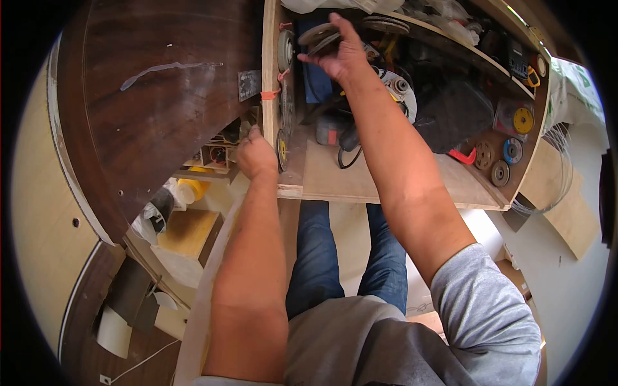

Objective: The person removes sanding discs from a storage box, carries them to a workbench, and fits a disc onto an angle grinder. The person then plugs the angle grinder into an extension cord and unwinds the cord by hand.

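My right hand [338, 56] reaches into an open wooden box [393, 177] and pinches round grinding discs [320, 33] between thumb and fingers. How many discs it holds is hard to make out. Beside the box's left side panel [271, 109] is my left hand [256, 156], low on its outer face. Its fingers are curled and partly hidden, so what they grip cannot be seen. On that panel's inner face hang several discs [285, 51], some held with orange ties [270, 94]. Another stack of discs [386, 24] lies just right of my right hand.
The box holds an angle grinder [399, 87], a dark bag [454, 116], a red clamp-like piece [463, 156] and several small discs [500, 172]. A dark brown panel [161, 83] stands to the left. Wire coils [559, 174] hang outside the right wall.
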The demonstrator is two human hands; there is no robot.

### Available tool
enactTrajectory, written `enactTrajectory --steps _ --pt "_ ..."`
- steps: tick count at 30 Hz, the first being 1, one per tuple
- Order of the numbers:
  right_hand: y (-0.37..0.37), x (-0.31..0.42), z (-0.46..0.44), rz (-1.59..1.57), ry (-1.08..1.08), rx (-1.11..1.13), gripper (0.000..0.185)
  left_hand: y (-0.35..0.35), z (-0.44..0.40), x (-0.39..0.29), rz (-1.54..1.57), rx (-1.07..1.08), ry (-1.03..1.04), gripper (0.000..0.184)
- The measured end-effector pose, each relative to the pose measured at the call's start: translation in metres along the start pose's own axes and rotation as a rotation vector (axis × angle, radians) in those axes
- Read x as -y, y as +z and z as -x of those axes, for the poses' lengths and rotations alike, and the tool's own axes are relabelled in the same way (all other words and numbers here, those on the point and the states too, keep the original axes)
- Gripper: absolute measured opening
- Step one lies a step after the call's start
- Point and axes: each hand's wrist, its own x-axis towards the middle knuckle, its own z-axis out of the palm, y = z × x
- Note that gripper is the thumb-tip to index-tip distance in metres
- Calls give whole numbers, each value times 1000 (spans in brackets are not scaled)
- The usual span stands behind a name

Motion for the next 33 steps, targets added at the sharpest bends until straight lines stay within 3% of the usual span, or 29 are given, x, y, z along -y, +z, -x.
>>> enactTrajectory --steps 3,7,11,15,19,22,27,29,33 --pt "-13 -8 10 185 72 32 40 -1 1 -2 37 6 -17 58" --pt "-42 -20 57 167 179 72 41 -5 3 -11 25 9 -71 57" --pt "-63 -22 145 99 223 -49 46 -12 10 -18 -4 27 -52 59" --pt "-70 -11 249 79 248 -143 39 -5 4 -8 2 8 -68 67" --pt "-99 8 340 169 207 -119 45 -7 12 -10 237 -58 -121 74" --pt "-118 31 396 248 189 -200 55 -31 30 -5 275 -116 65 66" --pt "-132 66 469 313 226 -258 50 -79 134 30 153 -68 558 49" --pt "-124 76 490 341 238 -255 48 -97 196 28 308 257 550 53" --pt "-88 79 522 407 239 -113 45 -138 318 -11 542 933 557 81"
